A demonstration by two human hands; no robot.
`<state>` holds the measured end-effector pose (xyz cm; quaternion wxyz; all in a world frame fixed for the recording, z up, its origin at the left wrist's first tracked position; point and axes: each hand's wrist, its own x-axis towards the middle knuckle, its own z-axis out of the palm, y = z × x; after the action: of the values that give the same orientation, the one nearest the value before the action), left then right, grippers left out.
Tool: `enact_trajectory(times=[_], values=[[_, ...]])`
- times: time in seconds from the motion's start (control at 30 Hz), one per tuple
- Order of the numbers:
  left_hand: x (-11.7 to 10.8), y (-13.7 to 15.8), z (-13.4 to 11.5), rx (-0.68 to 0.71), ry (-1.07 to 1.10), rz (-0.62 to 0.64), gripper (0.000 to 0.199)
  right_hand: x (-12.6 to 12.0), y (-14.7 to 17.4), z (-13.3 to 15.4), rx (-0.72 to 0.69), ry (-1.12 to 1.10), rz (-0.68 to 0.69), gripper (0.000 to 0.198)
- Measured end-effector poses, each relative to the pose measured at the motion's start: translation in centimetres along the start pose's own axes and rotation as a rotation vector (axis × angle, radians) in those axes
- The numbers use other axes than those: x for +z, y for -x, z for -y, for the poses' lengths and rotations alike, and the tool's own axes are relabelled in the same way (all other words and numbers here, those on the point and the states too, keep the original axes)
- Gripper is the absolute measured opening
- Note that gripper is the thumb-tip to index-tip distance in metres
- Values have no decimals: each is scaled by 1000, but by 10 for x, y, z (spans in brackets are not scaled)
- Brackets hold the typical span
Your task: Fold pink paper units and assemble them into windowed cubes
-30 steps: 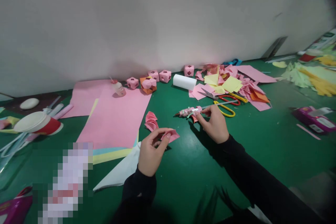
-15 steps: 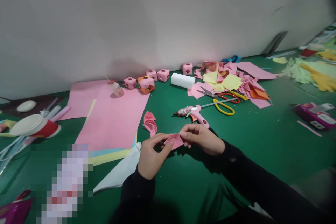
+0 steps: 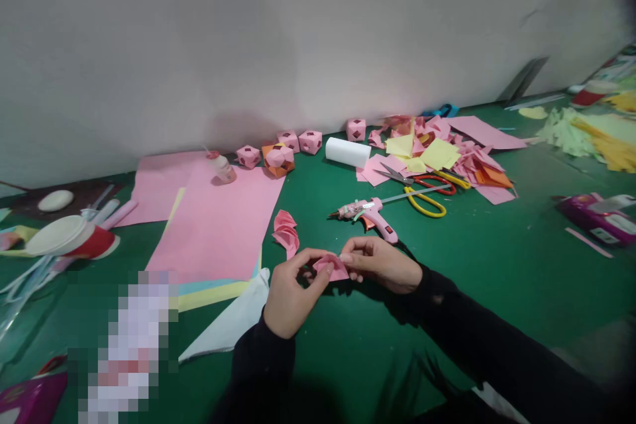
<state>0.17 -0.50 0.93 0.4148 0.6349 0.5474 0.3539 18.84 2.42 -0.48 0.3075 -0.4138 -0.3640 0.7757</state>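
Observation:
A small folded piece of pink paper [image 3: 336, 269] is held between both hands above the green table. My left hand [image 3: 293, 291] pinches its left side, thumb on the front face. My right hand [image 3: 381, 264] grips the upper right edge between thumb and fingers. Just beyond my left hand lies a stack of folded pink paper pieces [image 3: 285, 233]. A pink hot glue gun [image 3: 368, 213] with a clear glue stick in its back rests beyond my right hand, nozzle pointing left.
Pink sheets [image 3: 218, 225] lie at left, with a small glue bottle [image 3: 222, 168] on them. Several folded paper balls [image 3: 279, 159] line the wall by a white roll [image 3: 348, 152]. Scissors [image 3: 422, 193] lie before a paper pile [image 3: 437, 146]. A paper cup [image 3: 94, 238] lies tipped at left.
Both hands keep hold of the folded pink paper, which has tilted slightly, and its folds look a little different. The whole view has shifted slightly; objects on the table stay put.

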Motion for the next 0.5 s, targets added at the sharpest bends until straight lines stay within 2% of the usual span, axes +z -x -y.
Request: enact_trajectory(times=[0.27, 0.5], values=[[2, 0, 3, -42, -38, -20, 19, 1, 1, -1, -95, 198, -20, 43], [5, -2, 8, -47, -111, -69, 20, 2, 4, -11, -317, 598, -150, 27]])
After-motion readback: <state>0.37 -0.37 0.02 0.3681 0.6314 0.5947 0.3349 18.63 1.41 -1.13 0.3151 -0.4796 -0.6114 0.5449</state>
